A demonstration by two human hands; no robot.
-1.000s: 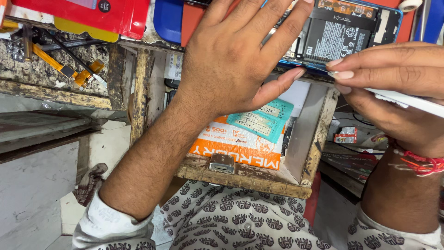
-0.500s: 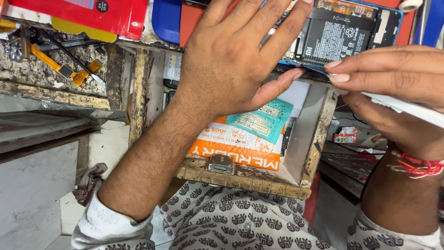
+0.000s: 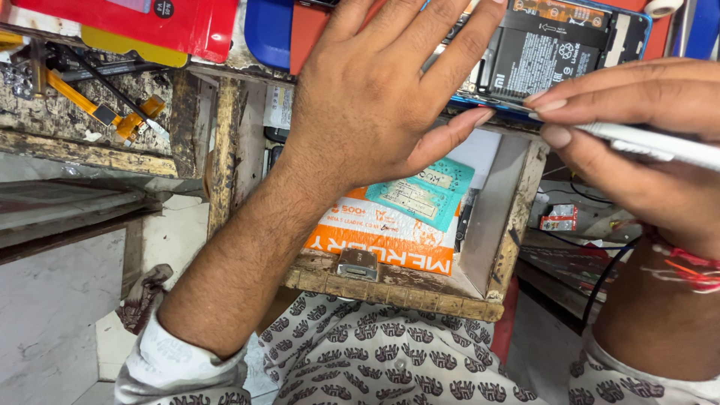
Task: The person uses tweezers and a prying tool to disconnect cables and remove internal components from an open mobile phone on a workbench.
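An opened phone point(image 3: 570, 52) with its back off, showing a black battery and a blue rim, lies on the worn bench at the top. My left hand point(image 3: 382, 90) lies flat with fingers spread over the phone's left part, thumb against its near edge. My right hand point(image 3: 637, 135) pinches a thin white tool point(image 3: 660, 142), its tip at the phone's near edge next to my left thumb. A red thread band circles my right wrist.
Below the bench an open wooden drawer point(image 3: 397, 289) holds an orange packet point(image 3: 382, 236) and a teal packet point(image 3: 424, 195). Yellow flex cables point(image 3: 97, 109) lie at the left. Red and blue cases point(image 3: 150, 22) sit at the top left. Cables and small boxes fill the right shelf.
My right hand with the white tool has shifted slightly left along the phone's near edge. My left hand has stayed put.
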